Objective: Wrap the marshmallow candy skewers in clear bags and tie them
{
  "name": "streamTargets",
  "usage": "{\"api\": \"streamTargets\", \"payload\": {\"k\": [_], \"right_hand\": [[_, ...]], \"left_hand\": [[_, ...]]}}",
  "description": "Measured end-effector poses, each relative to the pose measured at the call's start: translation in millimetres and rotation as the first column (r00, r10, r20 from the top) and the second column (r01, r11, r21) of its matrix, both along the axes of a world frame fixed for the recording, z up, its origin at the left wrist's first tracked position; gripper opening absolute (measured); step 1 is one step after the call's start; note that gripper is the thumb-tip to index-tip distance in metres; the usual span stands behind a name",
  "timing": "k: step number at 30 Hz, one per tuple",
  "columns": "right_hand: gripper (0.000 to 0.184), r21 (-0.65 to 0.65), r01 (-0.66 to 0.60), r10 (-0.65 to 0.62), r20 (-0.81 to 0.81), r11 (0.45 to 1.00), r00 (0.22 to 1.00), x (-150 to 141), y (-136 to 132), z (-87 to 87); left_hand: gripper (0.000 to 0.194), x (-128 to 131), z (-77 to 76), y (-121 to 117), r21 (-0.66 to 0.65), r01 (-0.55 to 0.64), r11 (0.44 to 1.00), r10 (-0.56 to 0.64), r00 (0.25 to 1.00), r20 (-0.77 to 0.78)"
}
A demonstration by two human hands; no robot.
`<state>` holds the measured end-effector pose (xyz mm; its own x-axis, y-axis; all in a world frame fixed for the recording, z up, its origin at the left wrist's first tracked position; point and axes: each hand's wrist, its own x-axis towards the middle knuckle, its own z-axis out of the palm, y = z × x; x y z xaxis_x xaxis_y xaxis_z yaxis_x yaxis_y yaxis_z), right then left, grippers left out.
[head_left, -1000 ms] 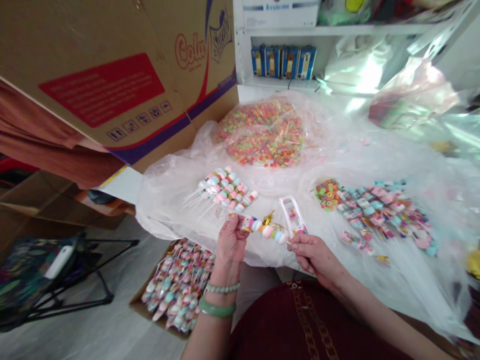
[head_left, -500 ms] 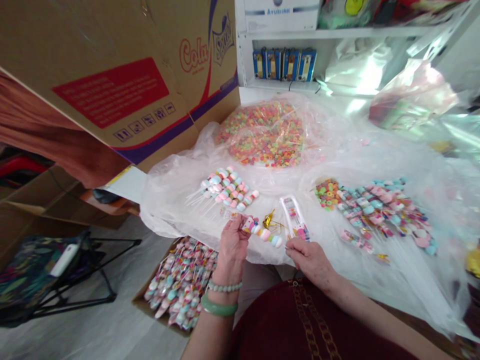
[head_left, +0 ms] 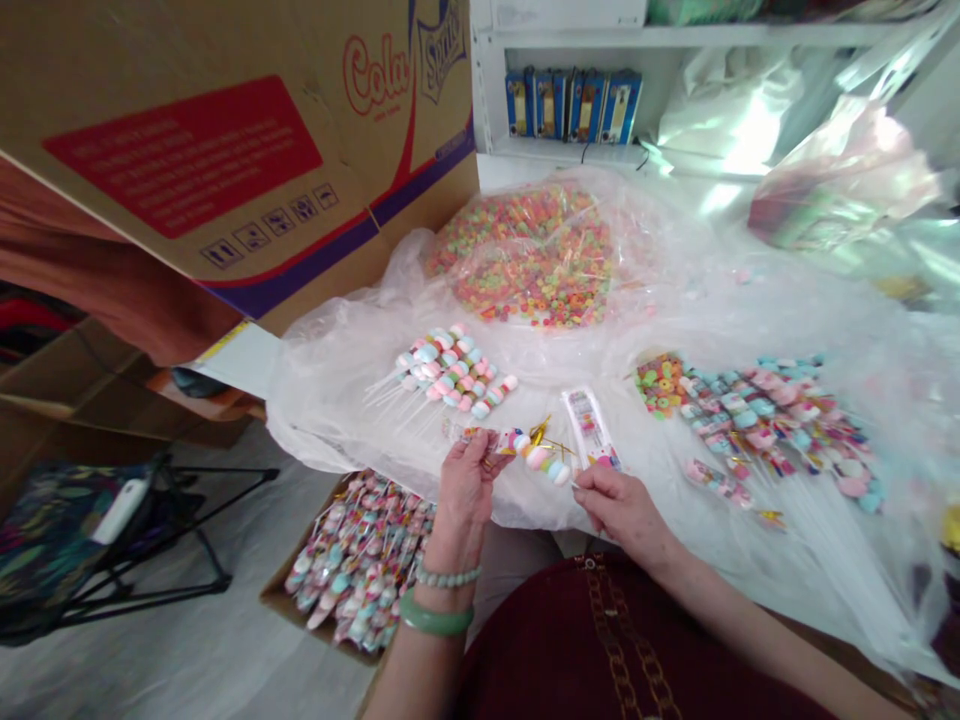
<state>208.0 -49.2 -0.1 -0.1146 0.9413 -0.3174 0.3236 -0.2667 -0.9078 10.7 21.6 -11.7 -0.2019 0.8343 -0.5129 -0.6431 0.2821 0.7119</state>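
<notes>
My left hand [head_left: 466, 482] pinches a small printed clear wrapper [head_left: 505, 441]. Between my hands is a marshmallow skewer [head_left: 546, 462] in pastel colours, its far end at the wrapper's mouth; I cannot tell how far inside it reaches. The fingers of my right hand [head_left: 621, 510] are closed on the skewer's white stick. Just beyond lie gold twist ties [head_left: 541, 434] and a stack of flat printed wrappers [head_left: 588, 424]. Unwrapped marshmallow skewers [head_left: 454, 372] are piled to the left, while wrapped skewers [head_left: 784, 415] lie heaped on the right beside loose ring-shaped candies [head_left: 660, 384].
Plastic sheeting [head_left: 337, 345] covers the table. A large clear bag of colourful ring candies [head_left: 532, 260] lies at the back, next to a tall cardboard carton [head_left: 247, 130]. Below left, a floor box [head_left: 360, 570] holds many wrapped skewers, near a folding stool [head_left: 112, 540].
The skewer and wrapper now lie more in line, with the wrapper reaching closer along the marshmallows. Both hands keep their grip, and the camera view has shifted slightly.
</notes>
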Motion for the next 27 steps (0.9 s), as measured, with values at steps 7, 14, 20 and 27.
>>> {"api": "streamTargets", "payload": {"k": [7, 14, 20, 27], "right_hand": [[0.019, 0.205, -0.195, 0.084, 0.451, 0.959, 0.889, 1, -6, -12.0], [0.017, 0.268, 0.004, -0.048, 0.156, 0.963, 0.987, 2, 3, -7.7], [0.015, -0.348, 0.057, -0.185, -0.347, 0.936, 0.919, 3, 7, -5.9], [0.016, -0.602, -0.456, -0.360, -0.780, 0.655, 0.512, 10, 7, -13.0]], "left_hand": [[0.015, -2, -4.1, 5, -0.078, -0.062, 0.995, 0.067, 0.996, 0.064], [0.011, 0, 0.0, 1, -0.019, -0.044, 0.999, 0.046, 0.995, 0.092], [0.012, 2, 5.6, -2, 0.086, -0.008, 0.996, 0.004, 0.999, 0.049], [0.015, 2, 5.2, -4, 0.074, 0.008, 0.997, -0.013, 0.998, 0.065]]}}
